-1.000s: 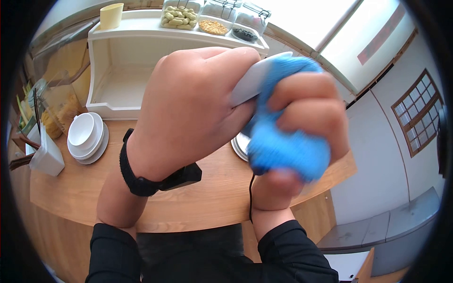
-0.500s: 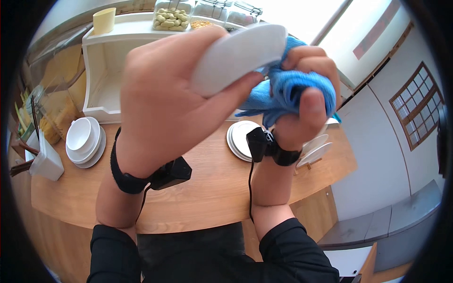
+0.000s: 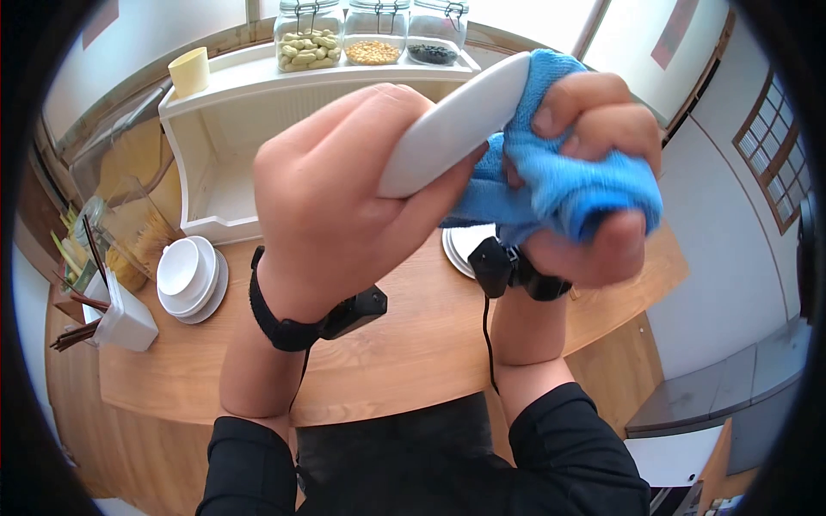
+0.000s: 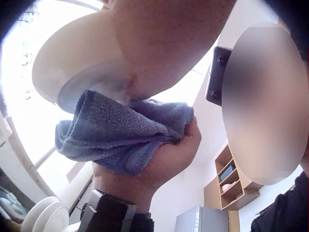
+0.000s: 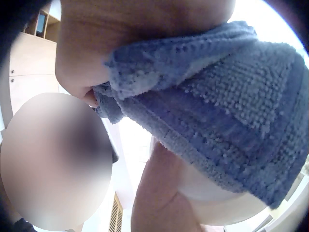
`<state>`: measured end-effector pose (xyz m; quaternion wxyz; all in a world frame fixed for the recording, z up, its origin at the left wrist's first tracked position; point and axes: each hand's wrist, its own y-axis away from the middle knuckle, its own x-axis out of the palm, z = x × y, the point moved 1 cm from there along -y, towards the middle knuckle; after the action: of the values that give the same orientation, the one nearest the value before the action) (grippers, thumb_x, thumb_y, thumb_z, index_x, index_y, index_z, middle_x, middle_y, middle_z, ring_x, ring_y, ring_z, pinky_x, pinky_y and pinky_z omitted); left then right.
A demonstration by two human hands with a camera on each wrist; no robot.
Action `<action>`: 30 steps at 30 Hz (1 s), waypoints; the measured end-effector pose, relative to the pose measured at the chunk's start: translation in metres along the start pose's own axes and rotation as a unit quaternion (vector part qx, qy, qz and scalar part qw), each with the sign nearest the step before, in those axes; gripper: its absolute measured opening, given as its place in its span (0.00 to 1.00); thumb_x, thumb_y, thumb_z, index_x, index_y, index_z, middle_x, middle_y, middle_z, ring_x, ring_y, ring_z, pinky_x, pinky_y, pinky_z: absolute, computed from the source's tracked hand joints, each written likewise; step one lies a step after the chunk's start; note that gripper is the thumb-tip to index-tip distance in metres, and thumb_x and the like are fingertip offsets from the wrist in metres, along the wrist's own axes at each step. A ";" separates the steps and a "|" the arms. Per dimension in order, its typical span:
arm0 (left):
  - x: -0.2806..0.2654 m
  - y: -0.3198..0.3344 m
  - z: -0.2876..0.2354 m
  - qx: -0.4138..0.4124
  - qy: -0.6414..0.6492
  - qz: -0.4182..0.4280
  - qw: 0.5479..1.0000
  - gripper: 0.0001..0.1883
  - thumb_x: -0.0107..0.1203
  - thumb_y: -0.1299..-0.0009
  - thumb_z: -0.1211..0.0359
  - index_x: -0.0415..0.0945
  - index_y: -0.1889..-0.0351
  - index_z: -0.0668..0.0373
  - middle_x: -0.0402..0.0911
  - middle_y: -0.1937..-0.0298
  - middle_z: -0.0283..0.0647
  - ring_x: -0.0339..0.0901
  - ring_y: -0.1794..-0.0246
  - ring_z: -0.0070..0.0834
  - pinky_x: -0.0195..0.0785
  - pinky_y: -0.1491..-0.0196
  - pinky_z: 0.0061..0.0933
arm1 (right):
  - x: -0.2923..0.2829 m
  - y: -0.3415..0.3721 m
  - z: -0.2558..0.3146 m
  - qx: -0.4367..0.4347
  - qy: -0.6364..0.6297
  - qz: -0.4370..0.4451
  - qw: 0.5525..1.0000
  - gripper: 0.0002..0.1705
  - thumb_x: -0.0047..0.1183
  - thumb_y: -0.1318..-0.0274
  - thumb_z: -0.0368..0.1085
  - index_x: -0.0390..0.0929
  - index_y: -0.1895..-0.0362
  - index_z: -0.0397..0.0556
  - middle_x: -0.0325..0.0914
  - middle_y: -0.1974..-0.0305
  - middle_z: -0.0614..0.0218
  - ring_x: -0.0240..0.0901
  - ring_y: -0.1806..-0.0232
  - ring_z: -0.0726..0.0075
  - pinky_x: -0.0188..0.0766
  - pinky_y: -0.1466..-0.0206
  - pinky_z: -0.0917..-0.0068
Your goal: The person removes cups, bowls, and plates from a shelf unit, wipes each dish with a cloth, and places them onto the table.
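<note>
My left hand grips a white plate by one side, raised above the table and tilted steeply. At its far edge, my right hand holds a bunched blue towel against the rim, fingers curled over the cloth. In the left wrist view, the plate's pale underside shows its foot ring, with the towel across the lower edge. A wide fold of the cloth covers much of the plate in the right wrist view.
Stacked white dishes stand on the wooden table at left, beside a white chopstick holder. Another plate stack is partly hidden behind my right wrist. A white shelf at the back carries glass jars and a yellow cup.
The right hand and towel have shifted about the plate's edge, and the cloth's folds have changed. The plate, earlier mostly covered by the left hand, now shows more. The head view has turned slightly.
</note>
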<state>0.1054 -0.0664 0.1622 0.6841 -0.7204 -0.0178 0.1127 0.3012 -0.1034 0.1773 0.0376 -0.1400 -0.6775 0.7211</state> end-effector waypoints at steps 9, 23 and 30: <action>0.002 0.001 0.006 0.020 0.052 -0.040 0.998 0.12 0.80 0.36 0.76 0.85 0.61 0.67 0.88 0.67 0.38 0.82 0.70 0.20 0.73 0.66 0.21 | -0.010 0.005 -0.031 0.042 -0.069 -0.037 0.996 0.32 0.52 0.33 0.65 0.71 0.60 0.44 0.74 0.58 0.52 0.70 0.76 0.65 0.72 0.74 0.71; 0.017 0.018 0.018 -0.051 0.024 0.039 0.998 0.18 0.72 0.41 0.72 0.81 0.54 0.60 0.83 0.64 0.46 0.83 0.66 0.51 0.78 0.64 0.41 | 0.025 0.001 0.033 -0.091 0.223 0.145 0.960 0.29 0.74 0.65 0.58 0.83 0.66 0.50 0.84 0.61 0.58 0.81 0.62 0.59 0.75 0.58 0.64; 0.019 0.018 0.016 -0.091 0.022 0.047 0.995 0.15 0.73 0.39 0.70 0.83 0.56 0.60 0.84 0.68 0.47 0.84 0.68 0.48 0.78 0.64 0.38 | 0.025 -0.003 0.033 0.008 0.128 0.230 0.965 0.24 0.74 0.71 0.49 0.80 0.69 0.51 0.78 0.68 0.60 0.76 0.73 0.54 0.73 0.67 0.67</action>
<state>0.1190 -0.0483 0.1408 0.6099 -0.7819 0.0212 0.1268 0.2681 -0.1287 0.1780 -0.0416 -0.3829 -0.6109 0.6917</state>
